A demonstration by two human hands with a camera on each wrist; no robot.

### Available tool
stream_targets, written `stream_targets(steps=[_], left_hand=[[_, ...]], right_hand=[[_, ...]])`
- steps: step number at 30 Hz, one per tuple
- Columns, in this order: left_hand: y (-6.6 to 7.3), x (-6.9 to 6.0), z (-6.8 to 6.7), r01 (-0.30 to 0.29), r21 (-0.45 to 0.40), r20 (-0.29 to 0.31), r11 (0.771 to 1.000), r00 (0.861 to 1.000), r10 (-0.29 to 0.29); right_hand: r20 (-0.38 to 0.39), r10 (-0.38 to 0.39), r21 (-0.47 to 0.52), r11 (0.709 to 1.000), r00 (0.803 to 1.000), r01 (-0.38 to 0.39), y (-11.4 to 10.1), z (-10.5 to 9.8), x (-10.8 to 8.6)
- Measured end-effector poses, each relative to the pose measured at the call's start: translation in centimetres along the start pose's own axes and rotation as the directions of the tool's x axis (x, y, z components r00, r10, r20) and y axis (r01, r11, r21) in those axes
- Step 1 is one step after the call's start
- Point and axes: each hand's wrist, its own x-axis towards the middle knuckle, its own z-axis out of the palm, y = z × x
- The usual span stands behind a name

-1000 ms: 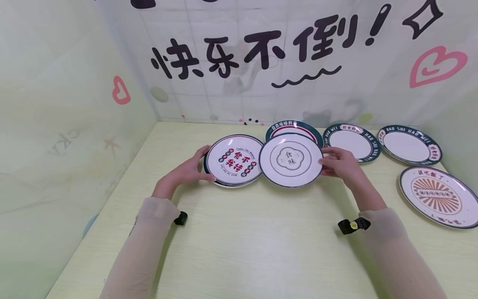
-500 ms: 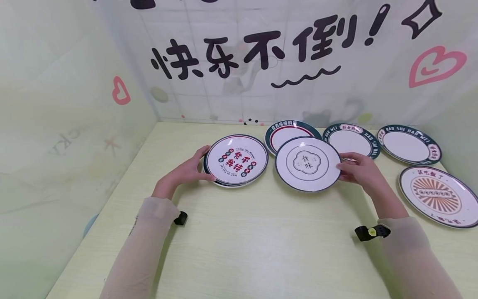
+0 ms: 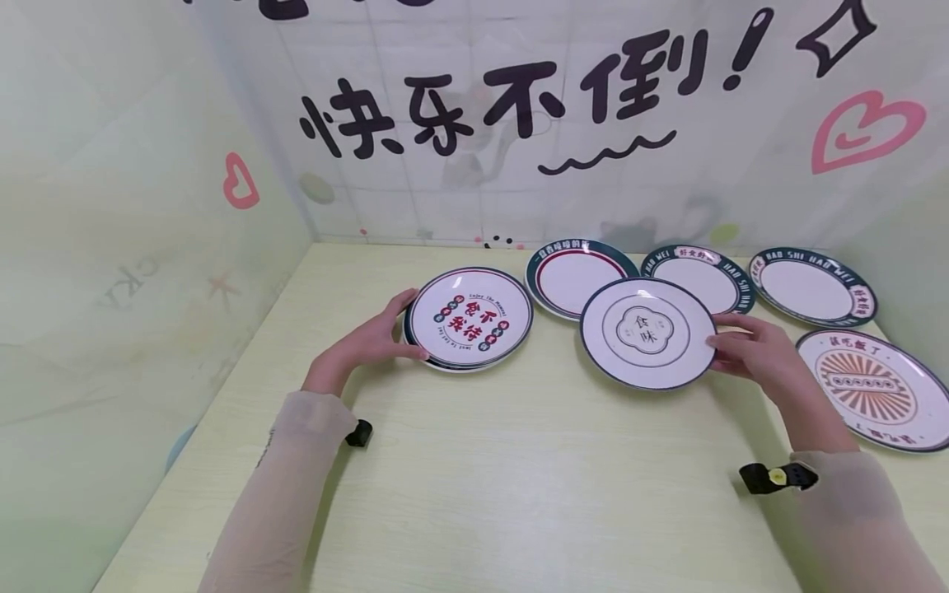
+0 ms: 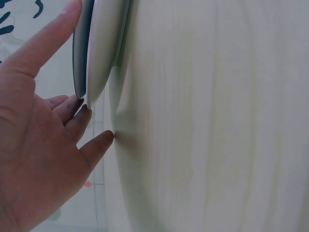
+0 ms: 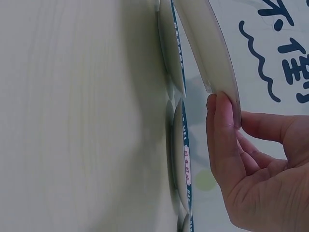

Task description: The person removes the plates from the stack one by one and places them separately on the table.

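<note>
In the head view, my left hand (image 3: 375, 337) spans the left rim of stacked plates; the top white plate (image 3: 470, 318) bears red and black lettering. In the left wrist view, the thumb and fingertips touch the plates' rims (image 4: 102, 58) from both sides. My right hand (image 3: 758, 350) pinches the right rim of a white plate (image 3: 638, 362) with a dark edge and a flower-shaped emblem. The right wrist view shows this plate (image 5: 210, 43) raised off the table and tilted, thumb on one face and fingers on the other.
Along the back stand a green-rimmed plate with a red ring (image 3: 571, 284), another green-rimmed plate (image 3: 693, 276) and a third at the right (image 3: 804, 288). A sunburst plate (image 3: 867, 387) lies nearer, behind my right wrist. Printed cloth walls (image 3: 445, 198) enclose the pale table (image 3: 504, 478).
My right hand has moved right and slightly nearer with the emblem plate, drawing it away from the stack and uncovering more of the red-ringed plate. The left hand stays still.
</note>
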Motion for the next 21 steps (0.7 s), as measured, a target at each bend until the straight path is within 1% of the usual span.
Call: stream_targets(steps=[8, 12, 21], left_hand=[[-0.1, 0.1, 0.0, 0.001, -0.004, 0.002, 1.0, 1.0, -0.001], [-0.1, 0.0, 0.0, 0.002, -0.006, 0.001, 1.0, 1.0, -0.002], [0.0, -0.1, 0.0, 0.001, -0.011, 0.002, 1.0, 1.0, -0.001]], right_hand=[[-0.027, 0.026, -0.039, 0.999, 0.999, -0.027, 1.1, -1.6, -0.6], [-0.032, 0.048, -0.043, 0.998, 0.998, -0.049, 1.7, -2.4, -0.8], [-0.015, 0.066, 0.018, 0.998, 0.998, -0.066, 2.4, -3.9, -1.6]])
